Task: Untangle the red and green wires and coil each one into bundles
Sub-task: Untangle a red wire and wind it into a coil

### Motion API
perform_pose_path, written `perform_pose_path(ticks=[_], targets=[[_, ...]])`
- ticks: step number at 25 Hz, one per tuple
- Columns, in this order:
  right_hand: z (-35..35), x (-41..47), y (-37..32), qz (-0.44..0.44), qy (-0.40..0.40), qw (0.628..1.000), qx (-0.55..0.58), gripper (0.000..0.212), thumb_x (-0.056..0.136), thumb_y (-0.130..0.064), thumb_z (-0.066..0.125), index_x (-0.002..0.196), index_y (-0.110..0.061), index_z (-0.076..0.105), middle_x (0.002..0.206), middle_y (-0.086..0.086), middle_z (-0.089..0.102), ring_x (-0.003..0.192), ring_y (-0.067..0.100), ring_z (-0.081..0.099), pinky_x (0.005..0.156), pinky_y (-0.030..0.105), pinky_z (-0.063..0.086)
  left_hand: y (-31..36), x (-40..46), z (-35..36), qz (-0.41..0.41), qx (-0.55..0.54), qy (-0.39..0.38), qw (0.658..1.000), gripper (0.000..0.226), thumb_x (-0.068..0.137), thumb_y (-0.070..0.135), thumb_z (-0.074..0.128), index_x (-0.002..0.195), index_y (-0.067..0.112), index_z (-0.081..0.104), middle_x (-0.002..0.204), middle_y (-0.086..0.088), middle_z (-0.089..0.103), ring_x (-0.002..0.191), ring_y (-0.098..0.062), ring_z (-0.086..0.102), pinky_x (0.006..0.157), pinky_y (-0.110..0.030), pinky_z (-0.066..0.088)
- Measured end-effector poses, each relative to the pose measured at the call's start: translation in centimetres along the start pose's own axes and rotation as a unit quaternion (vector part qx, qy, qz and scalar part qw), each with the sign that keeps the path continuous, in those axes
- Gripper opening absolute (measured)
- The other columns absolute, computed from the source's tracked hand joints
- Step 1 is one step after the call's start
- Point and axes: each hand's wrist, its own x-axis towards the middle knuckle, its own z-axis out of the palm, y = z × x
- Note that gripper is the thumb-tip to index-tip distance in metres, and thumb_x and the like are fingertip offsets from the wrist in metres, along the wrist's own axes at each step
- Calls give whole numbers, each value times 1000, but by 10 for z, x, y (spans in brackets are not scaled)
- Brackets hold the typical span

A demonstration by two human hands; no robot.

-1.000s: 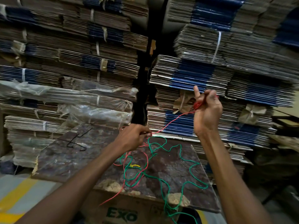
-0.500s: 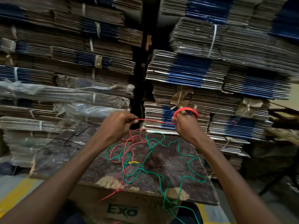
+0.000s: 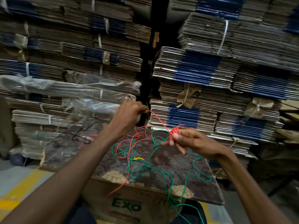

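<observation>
— Right hand [image 3: 189, 142]?
— Pinching a small red coil [image 3: 175, 130], thumb and fingers closed on it, above the far right part of the board [image 3: 186, 165].
— Left hand [image 3: 129, 113]?
— Raised further off, to the left, fingertips nipping the red wire [image 3: 157, 120]; strand taut, slanting down and right to the coil.
— Rest of the red?
— Looped loose on the board below, crossing the green wire [image 3: 161, 171]; one tail over the near edge.
— Deciding relation?
— Free length lying left of the coil, nearer the left hand. Probably feeding from there, winding rightwards.
— Green?
— Sprawled over the board's right side, trailing off the near edge. Not yet coiled.
</observation>
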Motion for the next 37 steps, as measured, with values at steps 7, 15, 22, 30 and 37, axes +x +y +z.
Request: perform_pose_path(ticks=[7, 15, 22, 30, 37], targets=[[8, 5, -18, -178, 102, 879, 431, 27, 100, -28, 43, 88, -11, 60, 51, -5, 48, 125, 43, 52, 114, 57, 27, 44, -27, 19, -44, -80, -37, 995, 33, 91, 29, 41, 100, 14, 69, 91, -9, 69, 87, -34, 63, 80, -44, 46], [-6, 43, -27, -247, 343, 794, 437, 17, 97, -28, 45, 90, -16, 54, 55, -7, 47, 124, 31, 57, 97, 38, 38, 64, -49, 31, -32, -126, -35, 991, 15, 97, 22, 52, 101, 16, 66, 94, -3, 68, 92, -29, 60, 79, -37, 44], [-5, 69, 15, -171, 399, 857, -278, 34, 103, -28, 36, 90, -7, 60, 63, 5, 60, 72, 32, 65, 75, 44, 49, 63, -54, 24, -25, -130, -9, 991, 28, 91, 39, 46, 100, 25, 69, 88, 4, 70, 85, -24, 65, 60, -38, 52], [-12, 50, 38, 33, 241, 804, -544, 20, 100, -18, 43, 94, -4, 55, 94, 21, 67, 90, 44, 60, 113, 58, 21, 30, -58, 16, -64, -100, 24, 993, 26, 89, 45, 50, 101, 33, 71, 91, 11, 70, 86, -16, 68, 57, -30, 49], [5, 5, 31, 72, 37, 991, -109, 33, 101, -30, 38, 92, -7, 59, 58, -3, 56, 75, 23, 63, 75, 34, 43, 23, -39, 14, -34, -177, 26, 983, 29, 86, 55, 53, 94, 34, 72, 88, 13, 68, 79, -7, 64, 62, -35, 50]])
